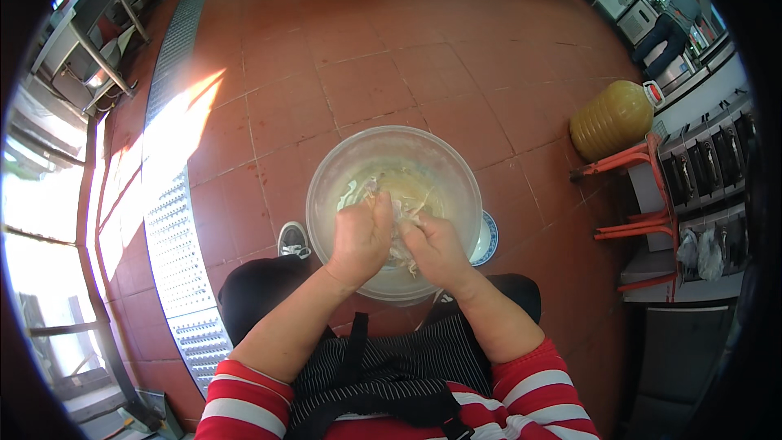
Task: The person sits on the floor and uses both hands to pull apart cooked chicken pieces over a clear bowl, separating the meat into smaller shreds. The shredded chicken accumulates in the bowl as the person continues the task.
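Between my knees is a large translucent plastic basin (325, 175) with cloudy, yellowish liquid (406, 177) in its bottom. Pale, stringy pieces lie in the liquid; I cannot tell exactly what food they are. My left hand (361, 229) is closed in a fist over the basin, thumb on top. Close beside it, my right hand (435, 249) pinches the same pale, stringy clump (400, 247), which shows between both hands and hangs below them. My fingers hide most of the clump. A white bowl with a blue patterned rim (490, 241) is partly covered by the basin's right side.
Red tiles (379, 73) pave the floor, with a metal drain grate (177, 220) along the left. At right are an orange-red stool (663, 195), a big plastic jug (614, 119) and a rack (702, 165). A person (672, 24) bends at the far right counter.
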`<state>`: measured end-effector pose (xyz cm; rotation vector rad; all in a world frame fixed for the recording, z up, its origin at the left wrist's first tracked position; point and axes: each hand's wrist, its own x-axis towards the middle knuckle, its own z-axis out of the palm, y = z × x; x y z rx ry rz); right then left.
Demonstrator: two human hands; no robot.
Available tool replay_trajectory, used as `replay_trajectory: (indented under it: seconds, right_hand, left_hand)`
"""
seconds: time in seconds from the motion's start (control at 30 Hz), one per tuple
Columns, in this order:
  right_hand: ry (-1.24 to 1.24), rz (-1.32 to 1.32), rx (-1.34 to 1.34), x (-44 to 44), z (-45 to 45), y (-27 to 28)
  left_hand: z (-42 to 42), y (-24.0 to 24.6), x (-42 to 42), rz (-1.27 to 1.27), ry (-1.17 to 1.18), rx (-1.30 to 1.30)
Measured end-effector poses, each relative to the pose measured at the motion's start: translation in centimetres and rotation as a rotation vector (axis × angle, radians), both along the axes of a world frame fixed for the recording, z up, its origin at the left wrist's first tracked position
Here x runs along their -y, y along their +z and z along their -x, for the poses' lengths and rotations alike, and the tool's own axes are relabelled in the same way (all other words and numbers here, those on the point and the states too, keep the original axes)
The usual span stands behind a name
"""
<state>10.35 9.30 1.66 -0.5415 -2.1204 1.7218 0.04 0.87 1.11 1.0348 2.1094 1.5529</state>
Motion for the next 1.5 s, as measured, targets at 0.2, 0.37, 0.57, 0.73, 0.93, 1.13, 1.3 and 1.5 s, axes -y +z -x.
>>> replay_trajectory:
  seconds: [0.2, 0.37, 0.57, 0.73, 0.93, 1.13, 1.3, 1.5]
  right_hand:
    - [-0.074, 0.012, -0.019, 1.1, 0.7, 0.6]
    - [-0.075, -0.125, -0.132, 1.2, 0.4, -0.4]
    - [0.013, -0.143, -0.118, 0.9, 0.1, -0.1]
    - [0.134, 0.063, -0.059, -0.2, 0.3, -0.2]
    - [0.102, 0.226, 0.092, -0.4, -0.1, 1.6]
    - [0.11, 0.339, 0.122, -0.9, 0.2, 2.3]
    - [0.091, 0.245, 0.121, -2.1, -0.6, 0.6]
    - [0.124, -0.451, 0.518, -3.1, -0.3, 1.1]
  left_hand:
    - [-0.6, 0.1, 0.1, -0.114, 0.005, 0.06]
    - [-0.5, -0.6, 0.5, -0.093, -0.046, 0.144]
    - [0.4, 1.4, 0.5, -0.02, -0.103, 0.908]
    - [1.2, 1.3, 0.6, -0.009, -0.101, 1.308]
    - [1.7, 0.4, 0.4, -0.056, -0.199, 1.177]
    - [0.8, 0.3, 0.3, -0.078, -0.37, 0.991]
    - [1.6, 0.2, 0.1, -0.162, -0.115, 1.251]
    - [3.0, 0.3, 0.9, -0.276, -0.109, 1.419]
